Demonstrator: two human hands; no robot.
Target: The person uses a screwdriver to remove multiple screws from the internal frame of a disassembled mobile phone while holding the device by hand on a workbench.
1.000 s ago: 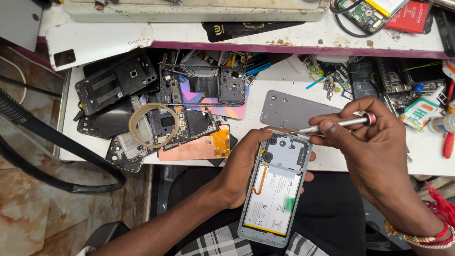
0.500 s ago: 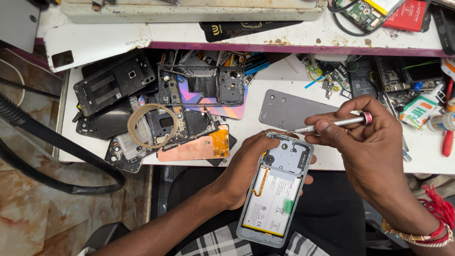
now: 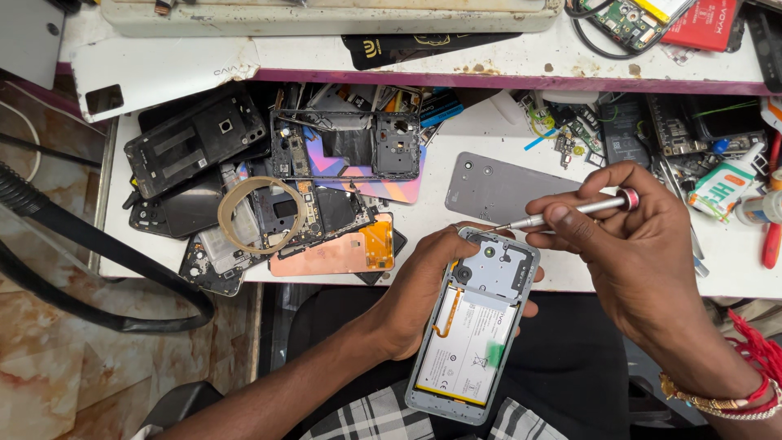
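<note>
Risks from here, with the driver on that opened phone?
1. The opened phone is held in the air by the left hand past the bench edge, so a freed screw may drop to the floor.
2. The screwdriver in the right hand works near the top edge; a slip might gouge the exposed battery.
3. The cluttered pile of phone parts could swallow small pieces.

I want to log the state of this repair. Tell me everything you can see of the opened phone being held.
The opened phone lies back-up and tilted, its rear cover off. A pale grey frame surrounds a large white battery with a small green mark, an orange flex strip at its left and a grey plate with a round camera opening above. The left hand cradles it over the lap at the bench edge. The right hand holds a silver screwdriver, tip at the top edge.
</note>
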